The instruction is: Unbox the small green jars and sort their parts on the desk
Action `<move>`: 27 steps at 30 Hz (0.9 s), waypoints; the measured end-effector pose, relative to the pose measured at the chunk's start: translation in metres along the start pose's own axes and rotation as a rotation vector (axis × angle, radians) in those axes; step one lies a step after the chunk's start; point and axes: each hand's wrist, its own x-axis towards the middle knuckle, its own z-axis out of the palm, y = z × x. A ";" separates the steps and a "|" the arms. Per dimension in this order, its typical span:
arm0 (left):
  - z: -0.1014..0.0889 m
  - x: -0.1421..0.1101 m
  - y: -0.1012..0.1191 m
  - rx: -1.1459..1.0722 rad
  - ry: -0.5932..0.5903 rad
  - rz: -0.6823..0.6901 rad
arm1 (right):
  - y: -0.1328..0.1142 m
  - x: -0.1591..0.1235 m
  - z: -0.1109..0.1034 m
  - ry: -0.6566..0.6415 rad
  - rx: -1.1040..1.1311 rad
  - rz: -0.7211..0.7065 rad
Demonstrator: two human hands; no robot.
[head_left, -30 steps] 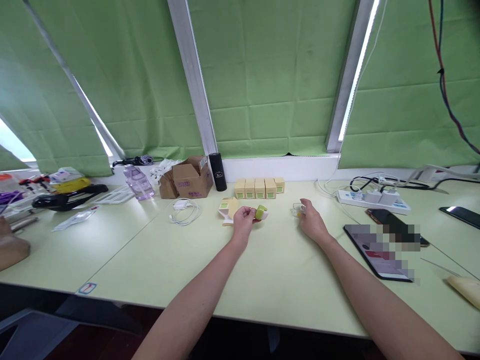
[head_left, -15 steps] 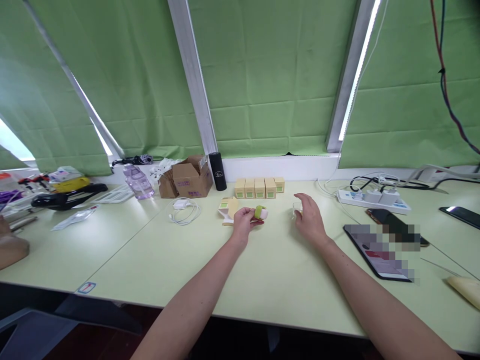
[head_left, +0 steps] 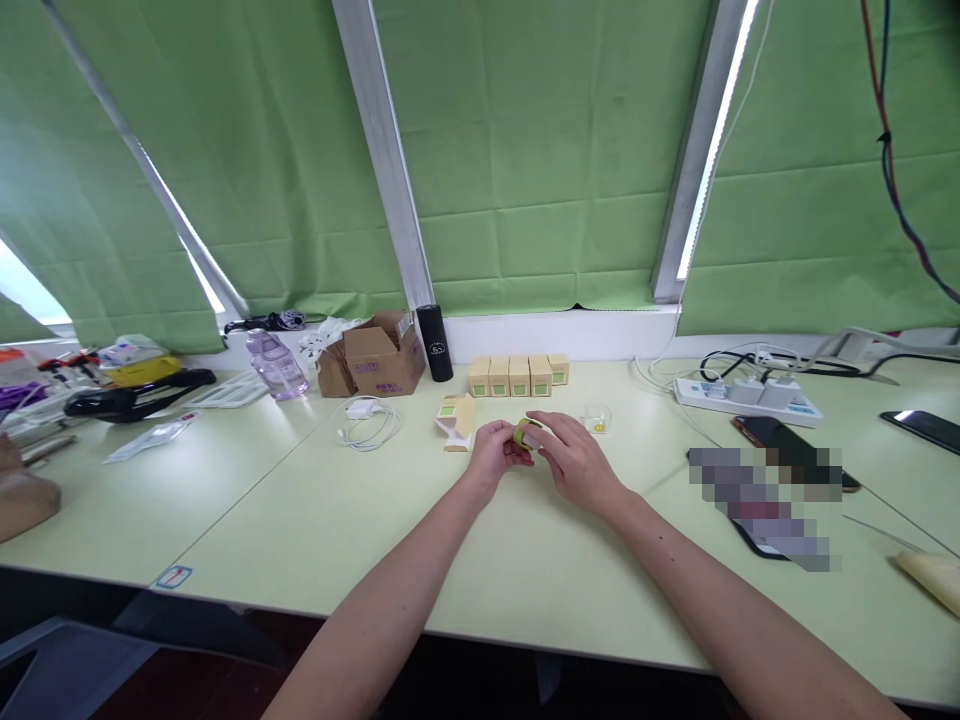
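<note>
My left hand [head_left: 492, 460] pinches a small rounded green and white item [head_left: 522, 433] just above the table; its exact kind is too small to make out. My right hand [head_left: 579, 465] meets it from the other side, fingers closed around its right part and partly covering it. Behind the right hand, a small clear plastic holder [head_left: 598, 419] with something yellow in it lies on the table. An opened small cardboard box [head_left: 456, 421] stands just left of my left hand, its flap raised.
Several small tan boxes [head_left: 519, 377] with green labels line the back. A brown carton [head_left: 382, 360], a black cylinder [head_left: 435, 343], a purple bottle [head_left: 276, 365] and a coiled white cable [head_left: 370, 422] sit leftward. Phones [head_left: 796, 452] and a power strip [head_left: 748, 400] are right. Another person's hand [head_left: 26, 495] shows far left.
My right hand has left the clear plastic holder and moved left onto the green and white item. My left hand keeps its hold in nearly the same place.
</note>
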 end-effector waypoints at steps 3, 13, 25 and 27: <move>0.002 -0.003 0.001 0.008 -0.041 -0.008 | 0.000 0.000 0.000 0.010 0.051 0.028; 0.004 -0.004 0.004 0.068 -0.007 0.041 | 0.003 -0.004 0.002 0.047 0.296 0.251; 0.009 -0.009 0.008 0.306 0.145 0.417 | 0.006 -0.004 0.011 0.099 0.644 0.576; 0.010 -0.014 0.010 0.393 0.157 0.502 | 0.007 -0.005 0.011 0.090 0.646 0.588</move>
